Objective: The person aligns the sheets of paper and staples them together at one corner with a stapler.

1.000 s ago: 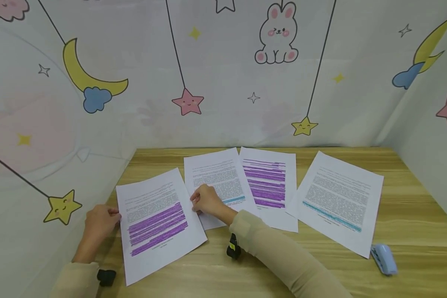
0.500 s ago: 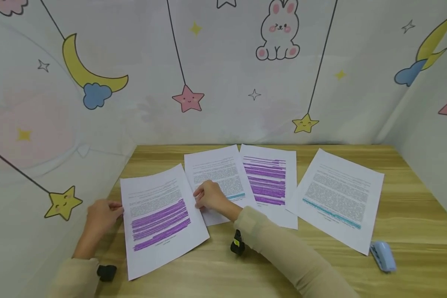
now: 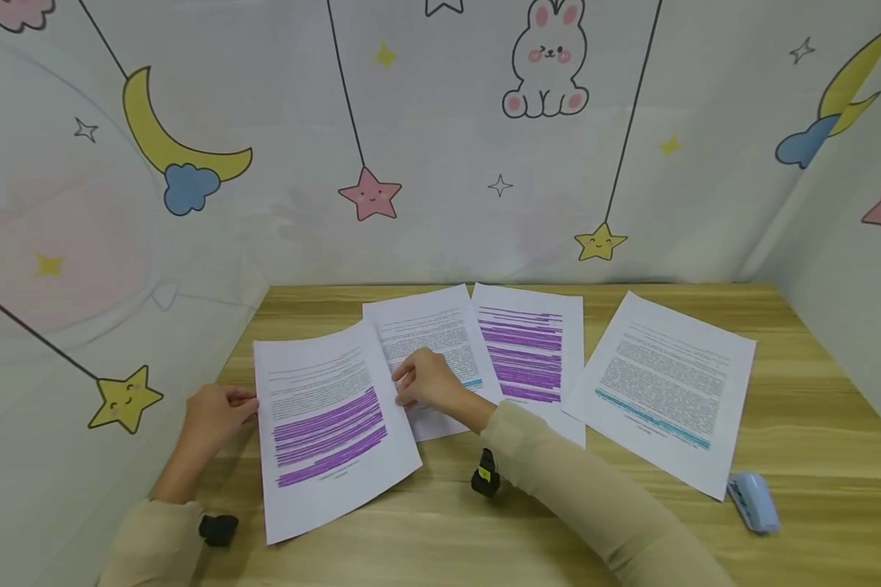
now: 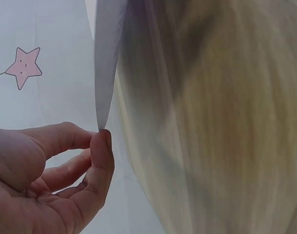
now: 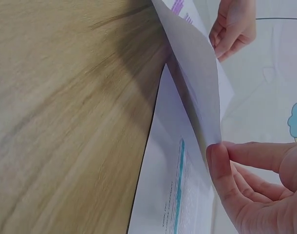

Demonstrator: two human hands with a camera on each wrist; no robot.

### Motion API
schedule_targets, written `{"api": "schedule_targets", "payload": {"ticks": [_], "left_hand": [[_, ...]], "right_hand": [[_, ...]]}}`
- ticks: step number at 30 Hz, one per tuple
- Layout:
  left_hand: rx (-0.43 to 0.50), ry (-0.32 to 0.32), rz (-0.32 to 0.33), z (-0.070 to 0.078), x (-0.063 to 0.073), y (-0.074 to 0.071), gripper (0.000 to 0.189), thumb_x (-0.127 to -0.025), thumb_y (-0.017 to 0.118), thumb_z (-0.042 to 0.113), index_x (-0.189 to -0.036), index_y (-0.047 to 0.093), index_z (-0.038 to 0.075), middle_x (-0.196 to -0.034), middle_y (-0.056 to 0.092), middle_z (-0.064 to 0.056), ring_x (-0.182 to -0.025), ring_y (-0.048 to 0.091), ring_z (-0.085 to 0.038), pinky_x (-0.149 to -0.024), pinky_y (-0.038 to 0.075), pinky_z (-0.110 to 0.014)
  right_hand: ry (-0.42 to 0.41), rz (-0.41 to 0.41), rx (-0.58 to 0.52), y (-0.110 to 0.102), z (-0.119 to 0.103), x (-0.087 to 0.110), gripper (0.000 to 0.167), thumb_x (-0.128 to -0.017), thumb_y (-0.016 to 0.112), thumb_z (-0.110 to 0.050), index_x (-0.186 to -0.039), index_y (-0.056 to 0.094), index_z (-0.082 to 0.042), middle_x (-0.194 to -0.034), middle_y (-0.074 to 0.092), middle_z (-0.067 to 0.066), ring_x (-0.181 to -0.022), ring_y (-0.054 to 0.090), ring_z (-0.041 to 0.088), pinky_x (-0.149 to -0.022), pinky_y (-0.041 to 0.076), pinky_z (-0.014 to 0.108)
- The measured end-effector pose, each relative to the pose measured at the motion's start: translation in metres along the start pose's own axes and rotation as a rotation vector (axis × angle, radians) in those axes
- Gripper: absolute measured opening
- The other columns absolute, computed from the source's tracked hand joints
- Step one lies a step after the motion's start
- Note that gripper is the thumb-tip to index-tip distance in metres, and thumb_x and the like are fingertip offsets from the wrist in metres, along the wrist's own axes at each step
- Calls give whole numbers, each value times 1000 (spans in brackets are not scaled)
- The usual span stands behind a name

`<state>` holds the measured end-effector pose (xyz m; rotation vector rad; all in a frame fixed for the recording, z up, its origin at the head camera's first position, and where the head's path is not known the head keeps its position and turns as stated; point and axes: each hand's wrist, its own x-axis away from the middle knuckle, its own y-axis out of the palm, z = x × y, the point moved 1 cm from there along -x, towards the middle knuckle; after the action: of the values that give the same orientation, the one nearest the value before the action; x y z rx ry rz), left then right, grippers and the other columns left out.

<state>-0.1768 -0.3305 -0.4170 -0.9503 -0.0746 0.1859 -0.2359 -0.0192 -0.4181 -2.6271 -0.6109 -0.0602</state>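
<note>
A printed paper sheet with purple highlighted lines is held raised above the left part of the table. My left hand pinches its left edge between thumb and fingers; the left wrist view shows this paper edge-on at the fingertips. At the opposite edge, my right hand pinches the same sheet, seen bowed in the right wrist view. Behind and partly under it lies a second sheet with a blue line, which the right hand partly covers.
Right of these lie another purple-marked sheet and a blue-marked sheet, overlapping slightly. A light blue stapler rests by the latter's lower corner on the wooden table. Patterned curtains enclose the back and sides.
Both hands have shifted a little to the right and away, carrying the purple-marked sheet, which now overlaps more of the sheet behind it. The other sheets and the stapler stay put.
</note>
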Motion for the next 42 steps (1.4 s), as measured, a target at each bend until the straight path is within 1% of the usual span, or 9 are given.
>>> {"api": "schedule_targets", "payload": {"ticks": [4,11,17,20,24,29,35,39,42], "left_hand": [[14,10,0,3,0,2,24,-93,65,6,-100,69,-17,-87,71,-26,-73,71,-30,-58,58,-31],[56,28,-16,8,2,6,24,-94,64,6,-103,69,-16,-94,70,-28,-77,72,-31,-64,61,-32],[91,89,-43,12,4,9,23,-94,65,6,-103,68,-15,-96,70,-28,-79,73,-30,-61,56,-22],[119,92,-43,17,6,13,22,-93,65,4,-102,69,-15,-96,70,-28,-79,73,-29,-60,55,-18],[180,66,-55,25,7,18,23,-94,65,3,-104,67,-17,-99,69,-30,-80,72,-30,-64,59,-22],[220,47,-82,37,5,23,26,-96,62,5,-112,65,-16,-105,67,-29,-87,71,-29,-71,61,-27],[245,71,-80,51,-2,31,27,-97,63,7,-113,66,-14,-103,68,-25,-87,70,-28,-75,61,-32],[255,89,-79,56,-3,34,26,-97,63,6,-114,66,-13,-101,68,-24,-87,70,-30,-78,61,-40],[274,88,-87,59,-1,36,26,-97,63,5,-114,66,-14,-102,67,-25,-89,70,-32,-80,61,-41]], "right_hand": [[-8,-12,-19,-5,2,4,30,-76,78,15,-105,70,10,-68,66,8,-56,68,21,-60,62,34],[2,-19,-28,-13,8,12,30,-78,78,13,-106,69,10,-70,67,8,-59,69,21,-62,62,35],[13,-17,-41,-20,14,23,30,-79,77,11,-109,69,9,-74,68,9,-62,70,22,-64,62,36],[15,-9,-40,-25,17,28,30,-80,77,11,-109,69,8,-74,68,9,-63,70,22,-66,62,36],[16,1,-31,-30,21,34,29,-81,77,9,-109,69,8,-73,69,8,-63,71,23,-68,62,37],[29,13,-62,-41,26,40,30,-81,76,11,-109,69,9,-73,69,10,-64,71,24,-68,62,40],[45,52,-70,-58,26,46,29,-81,75,12,-109,68,10,-74,68,11,-64,70,24,-70,62,43],[35,45,-84,-64,26,51,29,-82,74,13,-110,67,11,-74,68,11,-65,70,25,-71,62,44],[35,38,-90,-66,27,55,29,-82,74,13,-111,66,12,-75,69,12,-66,70,25,-72,62,44]]}}
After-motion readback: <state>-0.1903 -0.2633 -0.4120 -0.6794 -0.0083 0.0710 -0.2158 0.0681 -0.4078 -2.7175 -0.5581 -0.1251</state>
